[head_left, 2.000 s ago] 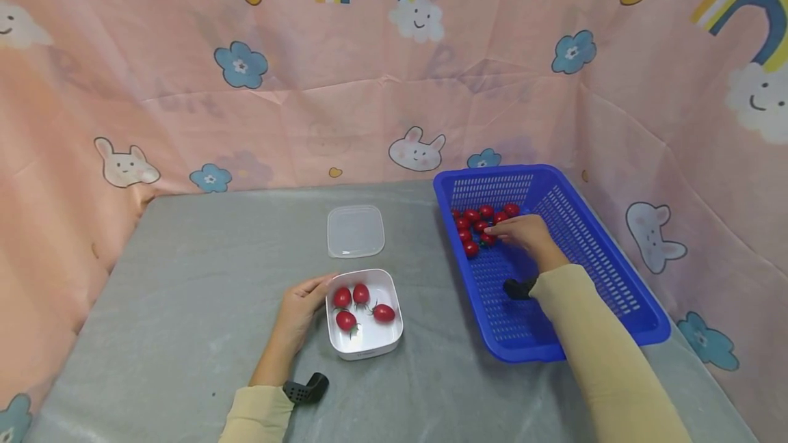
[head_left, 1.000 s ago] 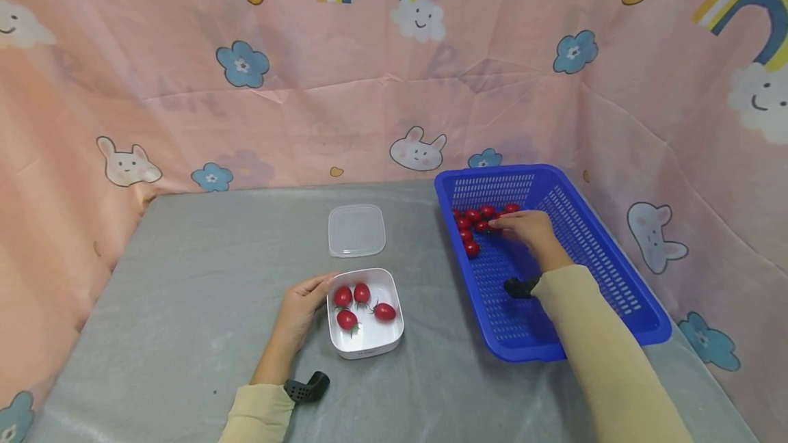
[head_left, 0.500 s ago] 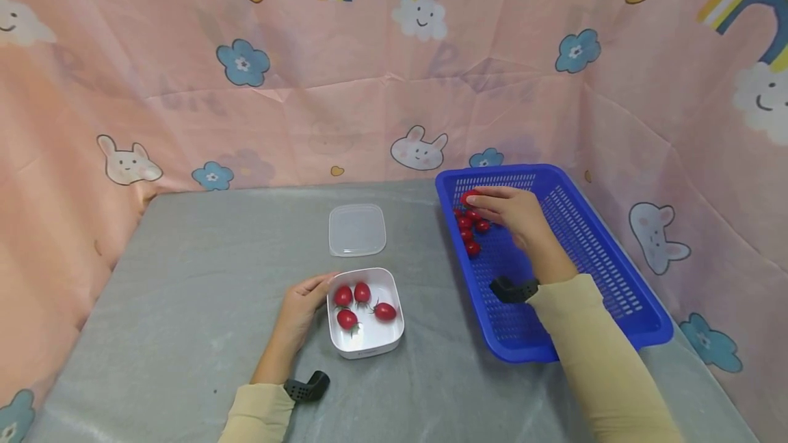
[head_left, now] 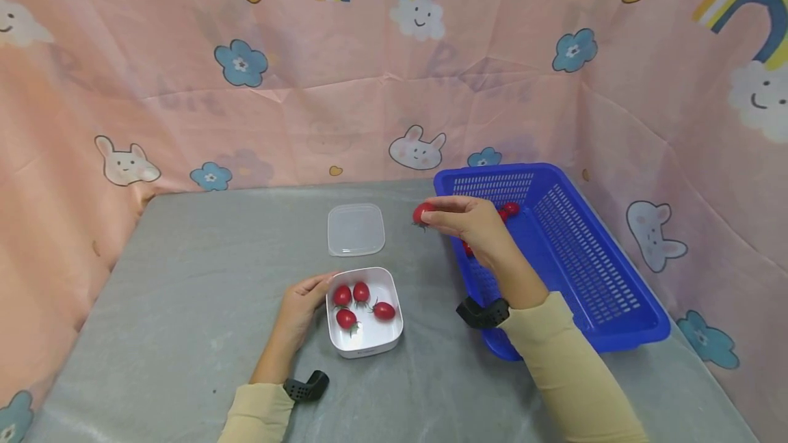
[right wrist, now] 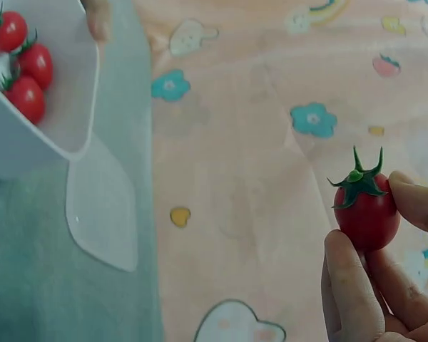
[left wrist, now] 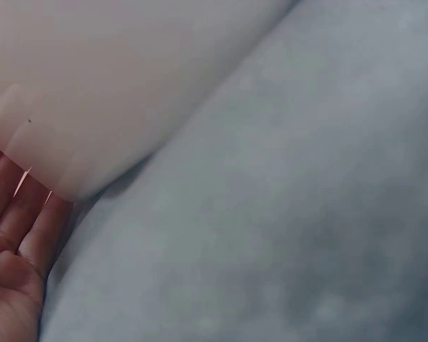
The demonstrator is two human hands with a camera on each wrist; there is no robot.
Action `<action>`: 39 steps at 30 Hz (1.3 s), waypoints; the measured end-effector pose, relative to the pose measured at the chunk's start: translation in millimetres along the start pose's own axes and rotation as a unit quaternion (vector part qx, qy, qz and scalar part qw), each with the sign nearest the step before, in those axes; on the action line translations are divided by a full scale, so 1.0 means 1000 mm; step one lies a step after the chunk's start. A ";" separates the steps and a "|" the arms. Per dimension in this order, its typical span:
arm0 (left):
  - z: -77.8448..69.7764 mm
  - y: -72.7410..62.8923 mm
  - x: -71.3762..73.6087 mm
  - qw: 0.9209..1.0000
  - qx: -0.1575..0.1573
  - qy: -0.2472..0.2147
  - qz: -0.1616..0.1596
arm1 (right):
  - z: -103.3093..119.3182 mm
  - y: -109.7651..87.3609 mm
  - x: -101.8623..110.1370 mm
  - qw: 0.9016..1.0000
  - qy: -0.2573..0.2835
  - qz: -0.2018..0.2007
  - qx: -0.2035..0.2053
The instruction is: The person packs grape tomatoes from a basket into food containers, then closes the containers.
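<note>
In the head view, my right hand (head_left: 470, 227) pinches a cherry tomato (head_left: 423, 213) in the air just left of the blue basket. The right wrist view shows this red tomato (right wrist: 369, 217) with its green stem up, between thumb and fingertips. My left hand (head_left: 304, 306) rests against the left side of a square white container (head_left: 375, 344); its nearly straight fingers (left wrist: 39, 217) touch the outer wall in the left wrist view. Several tomatoes, including one at the right (head_left: 384, 311), lie inside the container. More tomatoes (head_left: 511, 208) sit in the basket, partly hidden by my right hand.
The blue slotted basket (head_left: 615, 340) stands on the right of the grey-covered table (head_left: 203, 292). A translucent square lid (head_left: 356, 230) lies flat behind the container. A pink printed cloth (head_left: 345, 101) hangs along the back and sides.
My right hand has picked a cherry tomato out of the basket, lifted it and carried it left past the basket's rim. The left hand and the container have stayed in place.
</note>
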State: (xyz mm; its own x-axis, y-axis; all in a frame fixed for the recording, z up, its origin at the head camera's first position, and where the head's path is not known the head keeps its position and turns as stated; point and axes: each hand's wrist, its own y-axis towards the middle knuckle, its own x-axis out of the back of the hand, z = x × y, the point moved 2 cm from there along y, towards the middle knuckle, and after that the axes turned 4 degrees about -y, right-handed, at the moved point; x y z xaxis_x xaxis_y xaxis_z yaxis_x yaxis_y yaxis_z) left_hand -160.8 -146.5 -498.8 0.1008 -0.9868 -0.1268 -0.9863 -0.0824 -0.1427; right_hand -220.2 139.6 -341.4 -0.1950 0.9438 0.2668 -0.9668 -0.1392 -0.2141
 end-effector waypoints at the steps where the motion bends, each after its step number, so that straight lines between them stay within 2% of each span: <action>1: 0.000 0.000 0.000 1.000 -0.002 0.004 0.000 | 0.000 -0.001 -0.003 1.000 -0.001 0.003 0.000; 11: 0.001 0.000 0.001 1.000 -0.003 0.016 0.000 | -0.002 -0.014 -0.030 0.999 -0.020 0.013 0.030; 15: 0.001 0.000 0.000 1.000 -0.004 0.022 0.001 | -0.003 -0.020 -0.040 0.999 -0.029 0.013 0.029; 20: 0.000 -0.001 0.000 1.000 0.002 0.006 0.002 | -0.007 -0.027 -0.054 0.999 -0.040 0.020 0.024; 25: -0.001 0.000 0.000 1.000 0.009 -0.007 0.008 | -0.019 -0.035 -0.071 0.999 -0.028 0.033 0.031; 29: -0.001 0.001 -0.001 1.000 0.008 -0.019 0.015 | -0.032 -0.034 -0.085 0.998 -0.023 0.038 0.039; 34: 0.001 0.001 -0.001 1.000 0.008 -0.026 0.013 | -0.046 -0.028 -0.099 0.998 -0.044 0.040 0.035; 39: 0.001 0.001 0.001 1.000 -0.002 -0.012 0.009 | -0.058 -0.024 -0.109 0.995 -0.082 0.043 0.022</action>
State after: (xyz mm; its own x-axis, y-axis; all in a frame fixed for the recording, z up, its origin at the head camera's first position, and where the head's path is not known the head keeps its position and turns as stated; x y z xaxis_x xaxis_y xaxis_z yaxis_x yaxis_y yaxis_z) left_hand -161.5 -147.5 -499.9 0.0859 -0.9846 -0.1522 -0.9885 -0.0651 -0.1368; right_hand -166.1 57.0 -419.5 -0.2983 0.8667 0.3999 -0.9510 -0.2342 -0.2018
